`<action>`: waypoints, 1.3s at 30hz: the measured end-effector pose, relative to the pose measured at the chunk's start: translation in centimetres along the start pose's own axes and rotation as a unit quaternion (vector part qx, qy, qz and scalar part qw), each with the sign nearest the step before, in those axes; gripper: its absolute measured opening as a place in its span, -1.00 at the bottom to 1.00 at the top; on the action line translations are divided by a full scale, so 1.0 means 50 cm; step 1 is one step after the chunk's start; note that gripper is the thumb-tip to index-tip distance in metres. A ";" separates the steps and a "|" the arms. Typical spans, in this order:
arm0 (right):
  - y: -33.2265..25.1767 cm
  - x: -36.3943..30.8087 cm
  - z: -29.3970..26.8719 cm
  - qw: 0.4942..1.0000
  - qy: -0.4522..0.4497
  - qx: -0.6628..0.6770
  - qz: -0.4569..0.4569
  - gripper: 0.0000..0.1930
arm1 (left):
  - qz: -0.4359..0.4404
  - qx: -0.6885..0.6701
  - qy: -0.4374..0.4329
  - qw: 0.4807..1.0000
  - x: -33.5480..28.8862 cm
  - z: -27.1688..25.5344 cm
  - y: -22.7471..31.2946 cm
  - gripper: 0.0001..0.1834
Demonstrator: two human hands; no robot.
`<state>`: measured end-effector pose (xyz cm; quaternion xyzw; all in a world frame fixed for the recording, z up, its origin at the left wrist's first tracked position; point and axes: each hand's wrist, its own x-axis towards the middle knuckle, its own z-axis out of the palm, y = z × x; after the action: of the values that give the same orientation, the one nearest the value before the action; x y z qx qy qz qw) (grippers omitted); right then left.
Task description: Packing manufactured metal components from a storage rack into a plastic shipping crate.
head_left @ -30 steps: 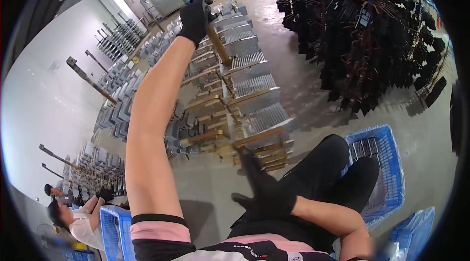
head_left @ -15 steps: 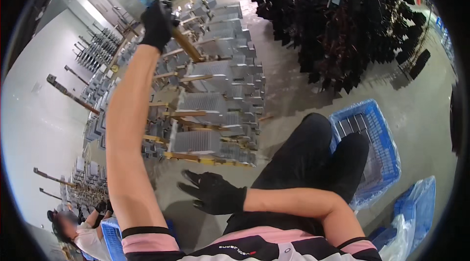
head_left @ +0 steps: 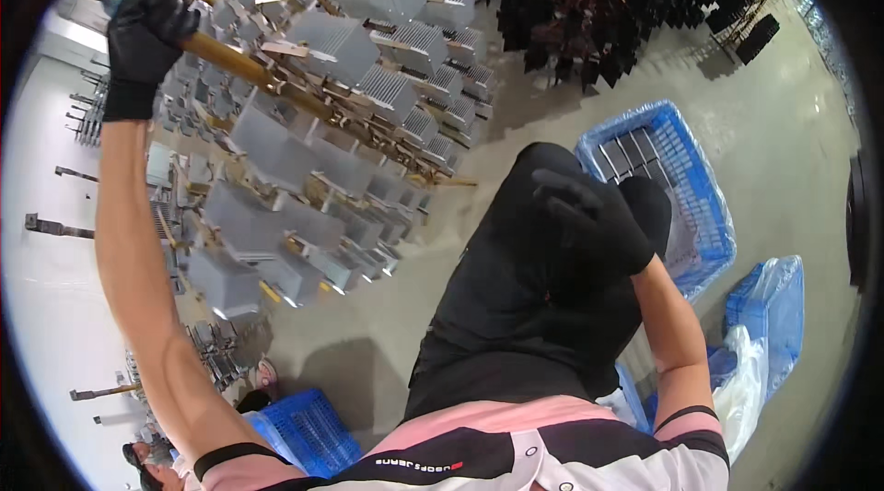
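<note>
My left hand [head_left: 147,26], in a black glove, is raised at the far left and closed round the upper end of a brown rack rod [head_left: 228,58]. From this rod hang several rows of grey finned metal parts [head_left: 331,40], with flat plate-like sides turned toward me [head_left: 267,146]. The rack leans across the view. My right hand [head_left: 594,219], also gloved in black, is over my bent knees near a blue basket [head_left: 716,205]. Its fingers are slightly curved and apart, with nothing seen in them. Motion blurs it a little.
Dark parts [head_left: 589,3] hang in a dense cluster at the far side. Flat framed pieces [head_left: 631,155] lie in the plastic-lined basket. Another blue lined basket [head_left: 769,316] is at right, a blue crate [head_left: 308,431] at lower left. A person [head_left: 152,468] is at the lower-left edge.
My left hand has moved left with the rod, and the hanging parts have turned and tilted. My right hand has gone from beside the rack to over my knees. The view has shifted.
</note>
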<state>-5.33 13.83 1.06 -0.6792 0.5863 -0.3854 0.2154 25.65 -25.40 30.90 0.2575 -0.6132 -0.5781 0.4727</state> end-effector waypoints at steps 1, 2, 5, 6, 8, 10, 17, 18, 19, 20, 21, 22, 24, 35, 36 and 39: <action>-0.021 0.011 -0.030 0.984 0.022 0.144 0.101 -0.63 | -0.013 -0.006 -0.001 1.000 0.011 0.000 -0.009 -0.78; -0.038 0.017 -0.050 0.983 0.019 0.142 0.116 -0.63 | 0.001 0.016 0.019 1.000 0.023 0.000 -0.022 -0.76; -0.035 0.067 -0.038 0.967 0.161 0.127 0.152 -0.66 | 0.052 0.101 0.078 0.990 0.043 -0.074 0.018 -0.71; -0.014 0.065 -0.040 0.958 0.195 0.141 0.154 -0.66 | 0.012 0.038 -0.106 0.994 0.088 -0.111 0.020 -0.68; 0.031 0.056 -0.040 0.938 0.260 0.167 0.155 -0.66 | -0.065 -0.091 -0.453 0.884 0.153 -0.163 0.016 -0.60; 0.080 0.032 -0.037 0.934 0.268 0.147 0.182 -0.66 | -0.020 -0.047 -0.304 0.951 0.138 -0.105 -0.038 -0.63; 0.068 0.042 -0.014 0.933 0.231 0.183 0.207 -0.64 | 0.049 0.048 -0.078 0.995 0.117 -0.101 -0.029 -0.67; 0.084 0.043 -0.002 0.942 0.224 0.167 0.186 -0.64 | 0.077 0.083 -0.032 0.993 0.119 -0.113 -0.043 -0.71; 0.103 0.042 0.013 0.950 0.216 0.150 0.167 -0.63 | 0.103 0.116 0.016 0.988 0.121 -0.112 -0.039 -0.73; 0.122 0.035 0.018 0.957 0.209 0.127 0.155 -0.62 | 0.111 0.110 0.011 0.988 0.112 -0.067 -0.050 -0.73; 0.135 0.029 0.018 0.957 0.216 0.121 0.153 -0.62 | 0.086 0.117 0.103 0.984 0.089 -0.004 -0.069 -0.77; 0.148 0.023 0.020 0.953 0.203 0.148 0.172 -0.61 | 0.057 0.123 0.195 0.971 0.067 0.044 -0.081 -0.79; 0.143 0.029 0.014 0.941 0.182 0.213 0.191 -0.60 | 0.062 0.096 0.147 0.983 0.050 0.062 -0.054 -0.79; 0.116 0.033 0.008 0.958 0.173 0.148 0.174 -0.57 | 0.060 0.030 0.097 0.993 0.032 0.152 -0.029 -0.72; 0.117 0.025 0.008 0.957 0.174 0.151 0.176 -0.56 | 0.063 0.045 0.110 0.991 0.036 0.150 -0.038 -0.70; 0.152 0.000 0.024 0.954 0.186 0.169 0.162 -0.56 | 0.072 0.078 0.132 0.986 0.050 0.122 -0.065 -0.66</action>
<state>-9.19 11.97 -5.30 -0.4445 0.6445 -0.5587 0.2738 18.51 -25.34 29.22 0.3223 -0.6057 -0.4538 0.5686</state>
